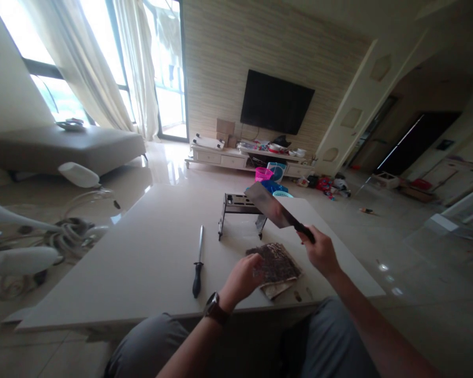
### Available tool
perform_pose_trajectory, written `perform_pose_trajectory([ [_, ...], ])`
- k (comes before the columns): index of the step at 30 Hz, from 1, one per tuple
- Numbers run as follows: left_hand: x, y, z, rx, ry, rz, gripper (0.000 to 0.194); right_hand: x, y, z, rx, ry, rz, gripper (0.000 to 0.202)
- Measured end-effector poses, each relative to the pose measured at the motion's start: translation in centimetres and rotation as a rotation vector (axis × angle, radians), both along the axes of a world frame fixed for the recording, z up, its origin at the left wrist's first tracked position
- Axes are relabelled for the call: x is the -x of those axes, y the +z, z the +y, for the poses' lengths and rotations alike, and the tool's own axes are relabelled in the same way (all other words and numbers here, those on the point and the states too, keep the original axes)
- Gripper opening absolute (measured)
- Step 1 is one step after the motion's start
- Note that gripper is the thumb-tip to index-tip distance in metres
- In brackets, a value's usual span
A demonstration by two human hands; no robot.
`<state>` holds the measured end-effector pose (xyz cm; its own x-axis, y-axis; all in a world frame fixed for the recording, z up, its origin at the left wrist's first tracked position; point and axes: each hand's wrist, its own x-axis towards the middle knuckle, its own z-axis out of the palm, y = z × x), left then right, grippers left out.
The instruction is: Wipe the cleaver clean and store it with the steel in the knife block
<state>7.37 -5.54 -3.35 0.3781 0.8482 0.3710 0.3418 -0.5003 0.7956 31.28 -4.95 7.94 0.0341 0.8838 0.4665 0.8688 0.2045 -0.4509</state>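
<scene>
My right hand [322,252] is wrapped round the black handle of a cleaver [270,206]. Its broad blade is raised and slants up to the left, overlapping the right end of a dark knife-block stand [241,205]. My left hand [244,277], with a watch on the wrist, is over the left edge of a folded brown patterned cloth [279,266]. Its fingers look loosely bent and apart, holding nothing that I can see; whether they touch the cloth I cannot tell. To the left, a honing steel [199,265] with a black handle lies on the white table [153,252].
Two small objects [297,295] lie by the table's front edge, below the cloth. Beyond the far edge are a pink basket [263,174] and blue items. White appliances with hoses [71,231] stand on the floor at left. My knees are under the front edge.
</scene>
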Motion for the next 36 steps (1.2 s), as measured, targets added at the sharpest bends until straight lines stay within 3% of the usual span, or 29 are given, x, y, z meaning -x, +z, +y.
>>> perform_pose_trajectory([
  [4,3.2,0.6,2.2,0.01,0.158,0.041,0.008,-1.3,6.4,2.2,-0.078,-0.127,-0.55,0.036],
  [8,7.6,0.4,4.1,0.144,0.417,0.26,0.015,0.0,12.2,4.4,-0.012,-0.096,-0.889,0.036],
  [10,9.9,0.0,4.5,0.268,0.463,0.474,0.02,0.8,14.4,5.4,0.034,-0.076,-0.998,0.036],
  [13,12.5,-0.7,4.5,0.399,0.528,0.635,0.038,1.9,16.7,6.8,0.097,-0.05,-1.114,0.035],
  [18,13.3,-1.3,4.0,0.557,0.49,0.757,0.053,3.2,18.6,8.4,0.161,-0.009,-1.165,0.03],
  [31,11.5,-3.3,4.1,0.512,0.387,0.763,0.045,3.9,20.5,8.8,0.194,-0.003,-1.226,0.027],
  [36,11.1,-3.2,4.2,0.49,0.35,0.743,0.037,3.5,20.9,9.5,0.214,-0.043,-1.212,0.033],
])
